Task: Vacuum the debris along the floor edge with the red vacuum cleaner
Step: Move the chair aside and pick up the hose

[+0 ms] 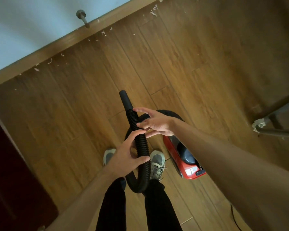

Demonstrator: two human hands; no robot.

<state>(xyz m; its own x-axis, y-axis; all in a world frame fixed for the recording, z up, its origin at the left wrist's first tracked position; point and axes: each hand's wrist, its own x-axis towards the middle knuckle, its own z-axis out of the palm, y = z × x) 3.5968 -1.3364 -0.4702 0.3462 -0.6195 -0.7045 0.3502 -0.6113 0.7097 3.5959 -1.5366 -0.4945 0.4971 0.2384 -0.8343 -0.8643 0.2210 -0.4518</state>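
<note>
A black ribbed vacuum hose (141,144) loops up in front of my legs, its smooth nozzle tip (125,100) pointing toward the wall. My left hand (127,154) holds the hose between thumb and fingers at mid-length. My right hand (154,121) hovers just to the right of the hose with its fingers spread and loosely bent, gripping nothing. The red vacuum cleaner body (183,159) sits on the wooden floor to the right of my feet, partly hidden by my right forearm. White debris scraps (103,33) lie scattered along the wooden skirting board (40,55) at the floor edge.
A metal door stopper (83,18) sticks out from the skirting. More white scraps (153,12) lie further right along the edge. A metal furniture leg with a wrapped foot (259,125) stands at right. A dark red door (10,164) fills the left side. A black cable (234,217) trails at bottom right.
</note>
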